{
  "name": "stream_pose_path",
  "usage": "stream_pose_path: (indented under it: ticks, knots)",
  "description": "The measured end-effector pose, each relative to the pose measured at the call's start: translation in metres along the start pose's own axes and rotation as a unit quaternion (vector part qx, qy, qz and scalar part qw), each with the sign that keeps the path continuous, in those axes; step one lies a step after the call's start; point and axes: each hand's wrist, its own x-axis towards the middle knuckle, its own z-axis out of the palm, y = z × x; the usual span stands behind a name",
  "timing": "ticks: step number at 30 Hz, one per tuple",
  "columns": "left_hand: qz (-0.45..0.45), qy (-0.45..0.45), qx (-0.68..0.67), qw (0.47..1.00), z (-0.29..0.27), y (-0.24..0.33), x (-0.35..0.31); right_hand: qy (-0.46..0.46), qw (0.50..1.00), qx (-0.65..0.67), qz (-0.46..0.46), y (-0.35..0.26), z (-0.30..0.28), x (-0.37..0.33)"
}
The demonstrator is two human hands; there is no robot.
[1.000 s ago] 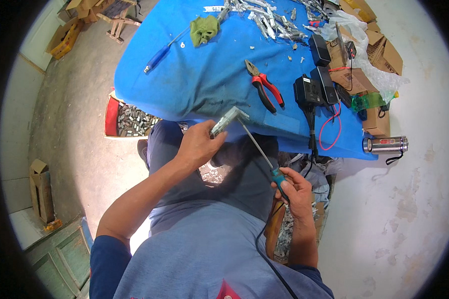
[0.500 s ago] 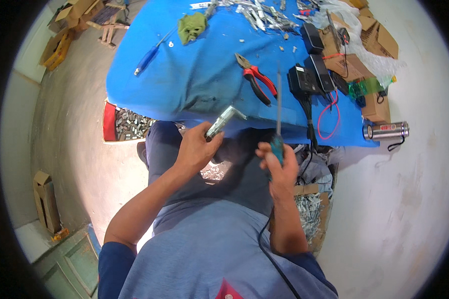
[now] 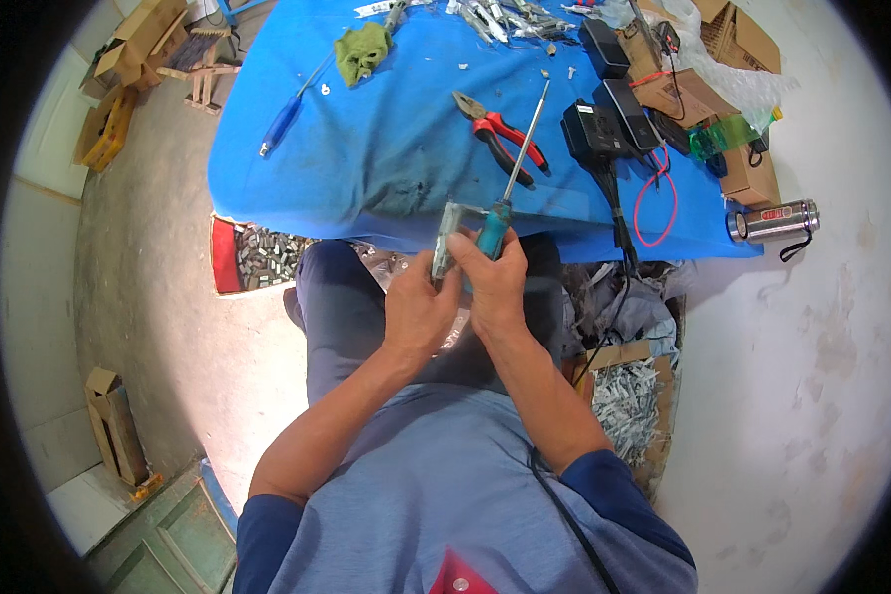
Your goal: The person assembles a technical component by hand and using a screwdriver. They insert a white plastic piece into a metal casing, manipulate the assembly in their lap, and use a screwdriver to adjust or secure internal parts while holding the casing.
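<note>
Over my lap, at the near edge of the blue-covered table, my two hands meet. My left hand (image 3: pixel 418 307) is closed round the lower end of a small silvery metal piece (image 3: pixel 448 234) with a bent upper end. My right hand (image 3: pixel 493 282) wraps the teal handle of a screwdriver (image 3: pixel 495 226), its long shaft pointing up and away to the right. The right thumb reaches over to the metal piece and seems to touch it. Just beyond lie pliers (image 3: pixel 505 137) with red and black handles, jaws toward the far left. What the curled fingers hide underneath I cannot see.
On the table (image 3: pixel 386 139) lie a blue-handled screwdriver (image 3: pixel 283 125), a green cloth (image 3: pixel 361 51), several metal strips (image 3: pixel 495 18) and black adapters (image 3: pixel 594 131) with cables. A steel flask (image 3: pixel 777 221) is at right. Below stand a box of small metal parts (image 3: pixel 267 255) and a carton of shreds (image 3: pixel 626 406).
My hands have come together. The right hand moved left with the screwdriver, which now tilts right, and the left hand moved right with the metal piece, now more upright.
</note>
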Motion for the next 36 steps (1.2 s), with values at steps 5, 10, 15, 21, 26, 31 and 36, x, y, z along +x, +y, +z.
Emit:
stream_pose_path:
  ticks: [5, 10, 15, 21, 26, 31, 36]
  knots:
    - [-0.007, -0.018, 0.036, 0.999, -0.002, -0.001, 0.000, -0.061, 0.998, -0.006, 0.017, 0.001, -0.009, 0.012]
    - [0.019, -0.122, -0.107, 0.987, -0.002, -0.009, 0.002, -0.153, 0.976, 0.128, 0.087, -0.016, -0.018, 0.029]
    - [-0.075, -0.193, -0.126, 0.970, -0.027, -0.015, -0.002, -0.234, 0.945, 0.146, 0.176, -0.035, -0.043, 0.055]
    - [-0.143, -0.177, -0.242, 0.943, -0.055, -0.018, 0.016, -0.351, 0.914, -0.004, 0.204, -0.061, -0.037, 0.068]
    - [-0.130, -0.179, -0.271, 0.937, -0.057, -0.003, 0.037, -0.463, 0.851, -0.226, 0.099, -0.071, -0.019, 0.099]
    - [-0.110, -0.187, -0.253, 0.943, -0.057, 0.004, 0.051, -0.549, 0.750, -0.363, 0.066, -0.095, 0.023, 0.114]
    - [-0.127, -0.129, -0.251, 0.951, -0.060, 0.012, 0.061, -0.587, 0.661, -0.466, 0.036, -0.101, 0.059, 0.142]
